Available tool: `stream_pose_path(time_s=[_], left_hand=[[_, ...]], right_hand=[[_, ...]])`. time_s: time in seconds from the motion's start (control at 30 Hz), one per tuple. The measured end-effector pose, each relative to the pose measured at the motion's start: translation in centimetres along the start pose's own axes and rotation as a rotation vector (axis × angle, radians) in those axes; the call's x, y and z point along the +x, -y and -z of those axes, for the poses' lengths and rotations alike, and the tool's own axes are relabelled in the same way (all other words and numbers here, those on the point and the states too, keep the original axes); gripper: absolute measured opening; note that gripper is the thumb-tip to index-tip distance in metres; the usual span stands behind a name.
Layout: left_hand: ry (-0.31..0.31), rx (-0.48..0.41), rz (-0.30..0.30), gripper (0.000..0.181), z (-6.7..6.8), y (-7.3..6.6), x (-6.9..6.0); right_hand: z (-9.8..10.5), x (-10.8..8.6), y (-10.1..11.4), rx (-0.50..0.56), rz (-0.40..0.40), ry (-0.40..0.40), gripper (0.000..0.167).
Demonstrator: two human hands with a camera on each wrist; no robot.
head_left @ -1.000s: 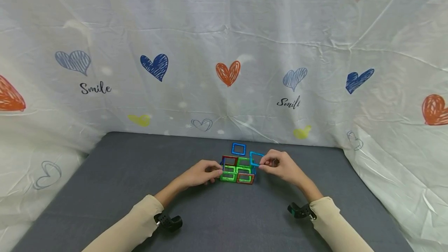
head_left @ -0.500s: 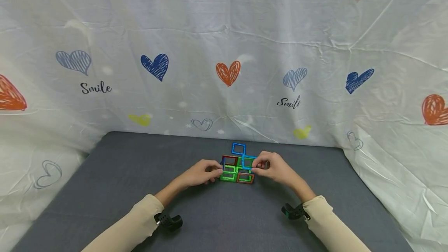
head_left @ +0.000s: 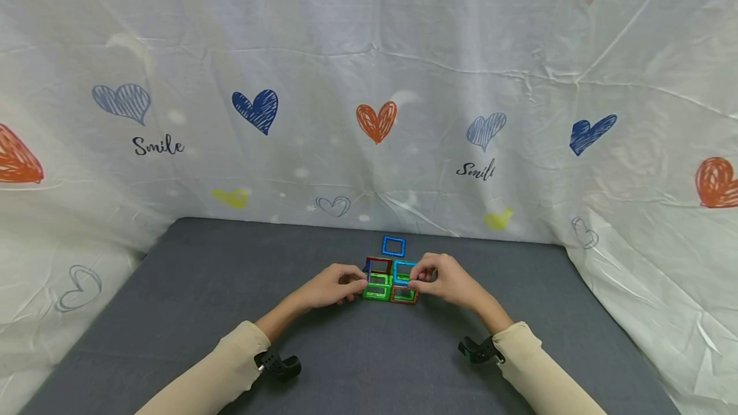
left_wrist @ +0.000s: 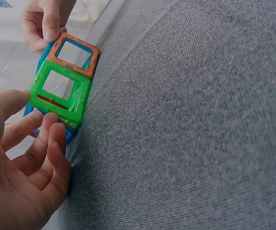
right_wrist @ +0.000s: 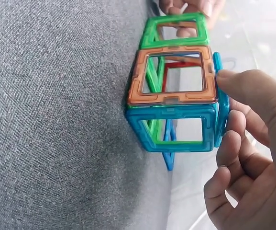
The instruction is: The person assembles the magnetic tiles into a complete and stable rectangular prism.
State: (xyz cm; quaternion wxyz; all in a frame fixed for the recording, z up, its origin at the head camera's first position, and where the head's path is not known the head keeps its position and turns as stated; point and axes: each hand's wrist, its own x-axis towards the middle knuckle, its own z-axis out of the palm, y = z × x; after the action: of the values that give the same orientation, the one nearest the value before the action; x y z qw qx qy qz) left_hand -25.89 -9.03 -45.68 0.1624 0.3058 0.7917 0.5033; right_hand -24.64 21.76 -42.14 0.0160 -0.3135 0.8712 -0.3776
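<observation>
Square magnetic tiles form a low boxy structure in the head view, its front made of a green tile (head_left: 377, 297) and an orange tile (head_left: 404, 301). A dark red tile (head_left: 378, 259) stands at its back left. My right hand (head_left: 442, 279) pinches a light blue tile (right_wrist: 221, 124) between thumb and fingers, laid over the right half's top. Another blue tile (right_wrist: 171, 111) forms the right side. My left hand (head_left: 334, 285) holds the structure's left end, thumb at the green tile's upper edge in the left wrist view; its exact grip is partly hidden.
A loose blue square tile (head_left: 394, 237) lies behind the structure on the grey cloth-covered table (head_left: 259, 248). A white curtain (head_left: 323, 165) printed with hearts hangs along the table's far edge. Each wrist wears a black strap (head_left: 278, 365).
My right hand has moved left with the light blue tile, from beside the structure to over its right half. My left hand stays at the left end.
</observation>
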Motion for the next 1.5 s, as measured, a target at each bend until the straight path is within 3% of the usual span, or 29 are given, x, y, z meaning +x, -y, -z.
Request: stream_pose_path(time_s=[0.23, 0.53, 0.8, 1.2, 1.5], left_hand=[[0.007, 0.004, 0.003, 0.028, 0.0, 0.1, 0.1], [-0.018, 0.038, 0.02, 0.031, -0.1, -0.4, 0.6], [-0.043, 0.037, 0.054, 0.028, -0.6, -0.4, 1.4], [-0.04, 0.001, 0.131, 0.024, -0.3, -0.5, 1.4], [-0.022, -0.041, 0.137, 0.025, -0.2, -0.4, 1.4]], right_hand=[[0.0, -0.2, -0.4, 0.015, 0.028, -0.011, 0.005], [-0.3, -1.0, -1.4, 0.078, 0.04, -0.046, 0.013], [0.3, -1.5, 2.1, 0.11, 0.04, -0.049, 0.011], [0.4, -1.4, 2.4, 0.117, 0.039, -0.044, 0.011], [0.4, -1.4, 2.3, 0.123, 0.031, -0.043, 0.01]])
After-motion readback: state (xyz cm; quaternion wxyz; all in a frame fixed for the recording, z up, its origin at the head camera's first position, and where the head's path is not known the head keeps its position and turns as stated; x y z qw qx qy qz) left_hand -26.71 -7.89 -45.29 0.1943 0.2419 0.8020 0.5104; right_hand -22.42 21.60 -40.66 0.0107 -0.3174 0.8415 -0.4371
